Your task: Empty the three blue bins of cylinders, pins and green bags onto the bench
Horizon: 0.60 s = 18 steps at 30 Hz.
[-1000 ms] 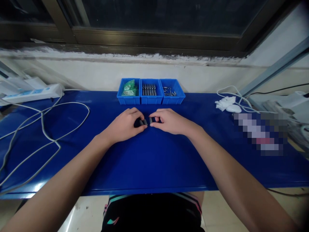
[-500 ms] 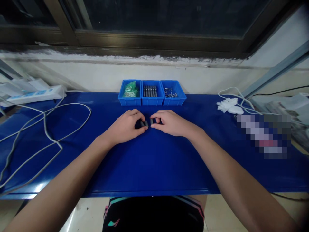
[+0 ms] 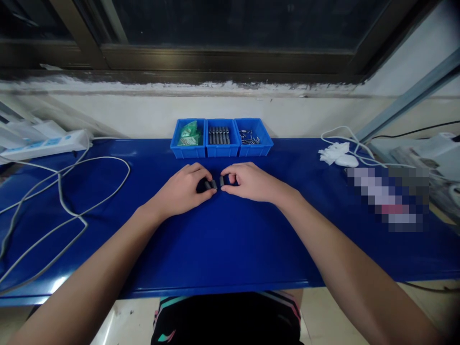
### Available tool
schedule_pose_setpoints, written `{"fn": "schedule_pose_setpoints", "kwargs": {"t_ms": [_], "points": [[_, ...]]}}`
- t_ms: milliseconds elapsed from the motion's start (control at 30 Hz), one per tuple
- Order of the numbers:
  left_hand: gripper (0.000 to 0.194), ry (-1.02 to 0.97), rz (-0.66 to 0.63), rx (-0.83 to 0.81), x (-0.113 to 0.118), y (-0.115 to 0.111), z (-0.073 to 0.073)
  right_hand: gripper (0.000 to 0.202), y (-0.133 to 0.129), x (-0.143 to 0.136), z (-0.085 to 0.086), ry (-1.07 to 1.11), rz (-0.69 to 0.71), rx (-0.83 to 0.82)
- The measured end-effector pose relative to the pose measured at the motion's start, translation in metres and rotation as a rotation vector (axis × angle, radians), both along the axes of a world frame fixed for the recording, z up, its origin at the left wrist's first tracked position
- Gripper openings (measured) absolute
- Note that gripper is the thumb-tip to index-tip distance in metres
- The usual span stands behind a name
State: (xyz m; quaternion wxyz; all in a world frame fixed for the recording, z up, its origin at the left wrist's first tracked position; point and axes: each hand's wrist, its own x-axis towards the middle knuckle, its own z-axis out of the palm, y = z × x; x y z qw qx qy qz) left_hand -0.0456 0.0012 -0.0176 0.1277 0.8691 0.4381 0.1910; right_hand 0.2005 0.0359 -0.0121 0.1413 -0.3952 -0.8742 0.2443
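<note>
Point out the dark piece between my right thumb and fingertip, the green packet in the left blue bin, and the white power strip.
Dark piece (image 3: 222, 181): head view, middle of its side.
Green packet (image 3: 190, 132): head view, its crumpled middle.
White power strip (image 3: 52, 145): head view, its casing.

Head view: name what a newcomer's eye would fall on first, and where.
Probably the two bare hands at mid-table, the left hand and the right hand facing each other with small dark pieces at their fingertips. Just beyond stand three blue bins side by side, the leftmost holding a green packet. Looping pale cables catch the eye at the far left of the glossy blue table.
</note>
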Motion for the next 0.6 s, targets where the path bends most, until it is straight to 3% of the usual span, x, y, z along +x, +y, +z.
{"fn": "schedule_pose_setpoints", "kwargs": {"t_ms": [133, 267, 400, 600], "points": [[0.024, 0.004, -0.007, 0.007, 0.0, -0.001, 0.001, 0.023, -0.003, 0.001, 0.004, 0.057, 0.003, 0.006], [0.024, 0.012, 0.005, -0.001, 0.0, -0.003, 0.002, 0.024, 0.005, -0.001, 0.022, 0.206, -0.061, 0.043], [0.022, 0.021, 0.005, -0.017, 0.0, -0.002, 0.001, 0.033, 0.045, -0.017, 0.046, 0.289, -0.197, 0.184], [0.02, 0.007, 0.012, -0.02, 0.0, -0.002, -0.001, 0.025, 0.12, -0.047, 0.048, -0.101, -0.259, 0.14]]}}
